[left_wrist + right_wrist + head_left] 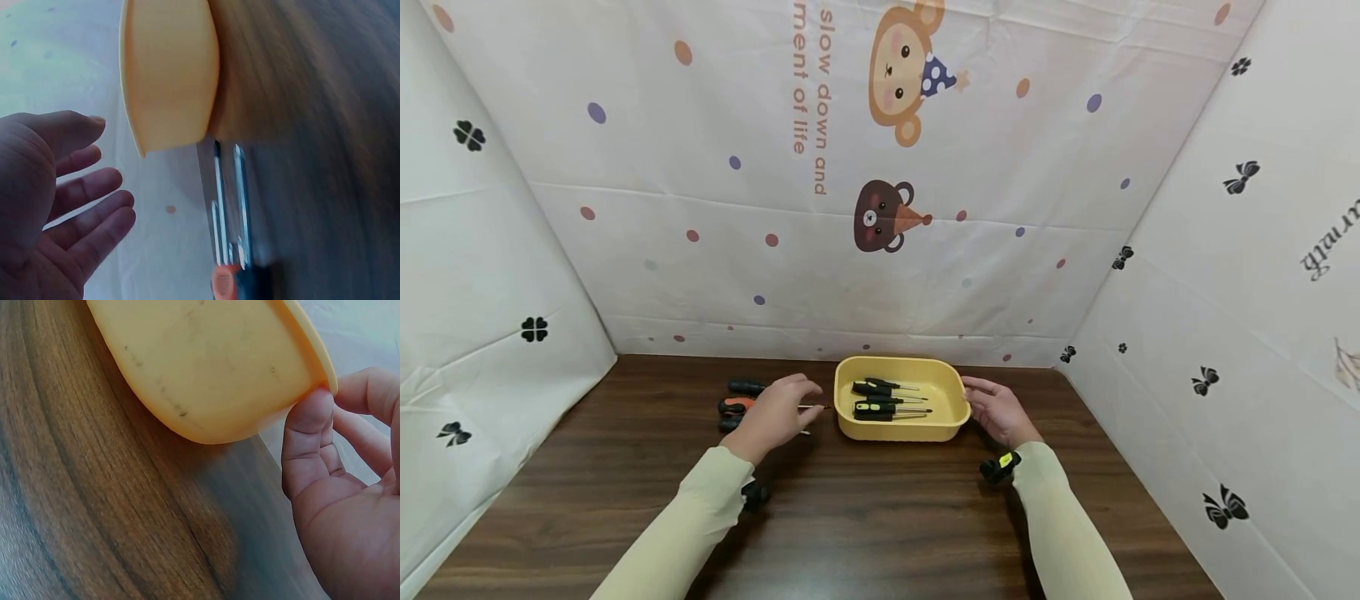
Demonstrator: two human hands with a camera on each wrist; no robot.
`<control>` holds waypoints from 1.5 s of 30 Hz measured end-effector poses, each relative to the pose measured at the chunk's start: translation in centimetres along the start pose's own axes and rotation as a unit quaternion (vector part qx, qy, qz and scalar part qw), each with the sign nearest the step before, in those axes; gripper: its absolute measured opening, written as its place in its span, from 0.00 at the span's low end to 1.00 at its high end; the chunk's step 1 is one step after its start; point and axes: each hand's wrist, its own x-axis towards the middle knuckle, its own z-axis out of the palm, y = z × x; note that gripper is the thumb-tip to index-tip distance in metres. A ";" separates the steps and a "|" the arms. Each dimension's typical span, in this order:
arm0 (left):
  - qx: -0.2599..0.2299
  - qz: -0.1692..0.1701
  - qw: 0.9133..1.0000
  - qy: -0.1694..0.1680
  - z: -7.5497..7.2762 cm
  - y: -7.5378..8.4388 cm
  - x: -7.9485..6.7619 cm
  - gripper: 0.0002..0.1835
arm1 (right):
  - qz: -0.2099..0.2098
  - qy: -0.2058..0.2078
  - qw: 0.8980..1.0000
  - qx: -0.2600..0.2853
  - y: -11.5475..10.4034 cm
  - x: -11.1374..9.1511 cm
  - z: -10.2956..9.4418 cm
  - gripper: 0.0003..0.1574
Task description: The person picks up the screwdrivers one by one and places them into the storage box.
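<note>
A yellow plastic bin (946, 402) stands near the back of the table, with several screwdrivers (880, 409) lying inside, dark handles to the left. My right hand (996, 412) pinches its right rim between thumb and fingers, as the right wrist view shows up close. Off the bin's left end, my left hand (777, 414) hovers with loosely bent fingers and holds nothing. Beneath and beside that hand lie more screwdrivers on the table: a black-handled one (745, 387), an orange-and-black one (734, 406) and another dark-handled one (728, 425). The left hand partly covers them in the head view.
The dark wood table (880, 517) extends in front of the bin. A white printed cloth (805, 275) rises directly behind it, and similar cloth walls (1180, 333) stand at the left and right. Small black cameras (1000, 468) sit on both wrists.
</note>
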 end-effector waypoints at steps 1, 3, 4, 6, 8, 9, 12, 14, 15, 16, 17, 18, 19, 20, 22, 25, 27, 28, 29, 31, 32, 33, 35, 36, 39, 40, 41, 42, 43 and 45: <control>-0.002 -0.002 1.000 -0.001 -0.1 -0.3 -0.3 0.15 | -0.001 0.000 1.000 0.001 0.1 0.0 0.0 0.34; -0.006 -0.009 1.000 -0.003 -0.2 -0.9 -1.0 0.15 | -0.001 0.003 1.000 0.004 0.1 0.1 0.1 0.33; -0.008 -0.012 1.000 -0.002 -0.3 -1.2 -1.4 0.15 | -0.001 0.006 1.000 0.004 0.2 0.1 0.2 0.33; -0.016 -0.015 1.000 0.002 -0.2 -1.9 -2.0 0.15 | -0.001 0.006 1.000 0.004 0.2 0.1 0.3 0.33; -0.019 -0.021 1.000 0.004 -0.3 -2.5 -2.6 0.15 | 0.000 0.006 1.000 0.004 0.3 0.1 0.2 0.34; -0.020 -0.021 1.000 0.007 -0.3 -2.8 -2.9 0.15 | -0.001 0.006 1.000 0.005 0.3 0.2 0.2 0.34; -0.023 -0.016 1.000 0.013 -0.4 -3.7 -3.5 0.14 | -0.001 0.004 1.000 0.003 0.3 0.2 0.1 0.34; -0.031 -0.017 0.999 0.015 -0.5 -4.2 -3.8 0.14 | -0.002 0.003 1.000 0.005 0.3 0.2 0.0 0.33; -0.038 -0.017 0.999 0.015 -0.6 -4.5 -4.0 0.14 | -0.002 0.001 1.000 0.005 0.3 0.2 0.0 0.33; -0.045 -0.017 0.999 0.015 -0.7 -4.8 -4.1 0.15 | -0.002 0.002 1.000 0.006 0.3 0.2 -0.1 0.33; -0.052 -0.021 0.998 0.012 -0.8 -5.0 -4.2 0.15 | -0.002 0.001 1.000 0.005 0.3 0.2 -0.1 0.33; -0.059 -0.022 0.998 0.011 -0.8 -5.3 -4.3 0.16 | -0.003 -0.001 1.000 0.003 0.3 0.1 -0.2 0.33; -0.065 -0.022 0.998 0.009 -0.9 -5.6 -4.5 0.16 | -0.003 0.000 1.000 0.003 0.2 0.1 -0.2 0.33; -0.071 -0.024 0.997 0.007 -0.9 -6.0 -4.6 0.16 | -0.002 0.002 1.000 0.004 0.2 0.1 -0.2 0.33; -0.086 -0.027 0.996 0.002 -1.0 -6.5 -4.8 0.17 | -0.002 0.006 1.000 0.002 0.2 0.0 -0.2 0.32; -0.103 -0.031 0.994 -0.006 -1.2 -7.4 -5.3 0.19 | -0.001 0.008 1.000 -0.001 0.1 0.0 -0.1 0.32; -0.109 -0.038 0.993 -0.009 -1.4 -7.9 -5.6 0.19 | -0.001 0.008 1.000 0.003 0.1 0.1 -0.1 0.32; -0.108 -0.040 0.993 -0.010 -1.4 -8.1 -5.7 0.19 | -0.001 0.008 1.000 0.004 0.2 0.1 -0.1 0.32; -0.106 -0.042 0.993 -0.011 -1.5 -8.3 -5.9 0.19 | -0.001 0.006 1.000 0.005 0.2 0.0 -0.1 0.32; -0.105 -0.047 0.993 -0.011 -1.6 -8.8 -6.2 0.20 | 0.000 0.004 1.000 0.008 0.2 0.0 -0.1 0.32; -0.105 -0.049 0.993 -0.011 -1.7 -9.0 -6.3 0.20 | 0.000 0.001 1.000 0.007 0.3 0.0 -0.1 0.33; -0.103 -0.050 0.993 -0.011 -1.7 -9.2 -6.4 0.20 | -0.001 0.000 1.000 0.007 0.3 0.0 -0.1 0.33; -0.101 -0.053 0.993 -0.011 -1.7 -9.5 -6.5 0.21 | -0.003 -0.002 1.000 0.005 0.3 -0.1 -0.1 0.33; -0.100 -0.054 0.993 -0.011 -1.7 -9.7 -6.6 0.21 | -0.003 -0.001 1.000 0.006 0.3 0.0 -0.1 0.33; -0.095 -0.065 0.993 -0.012 -1.8 -10.0 -6.8 0.20 | -0.003 0.001 1.000 0.009 0.3 0.0 -0.1 0.33; -0.095 -0.068 0.993 -0.014 -1.8 -10.1 -6.8 0.20 | -0.004 0.003 1.000 0.010 0.3 0.0 -0.1 0.33; -0.095 -0.072 0.993 -0.015 -1.8 -10.1 -6.9 0.19 | -0.004 0.002 1.000 0.007 0.3 0.0 -0.1 0.33; -0.094 -0.076 0.993 -0.018 -1.8 -10.1 -6.9 0.19 | -0.005 0.002 1.000 0.007 0.3 0.0 -0.1 0.33; -0.093 -0.080 0.992 -0.020 -1.9 -10.1 -6.9 0.18 | -0.005 0.002 1.000 0.010 0.2 -0.1 -0.1 0.33; -0.088 -0.085 0.992 -0.024 -1.9 -10.2 -6.9 0.17 | -0.005 0.003 1.000 0.015 0.2 -0.1 0.0 0.33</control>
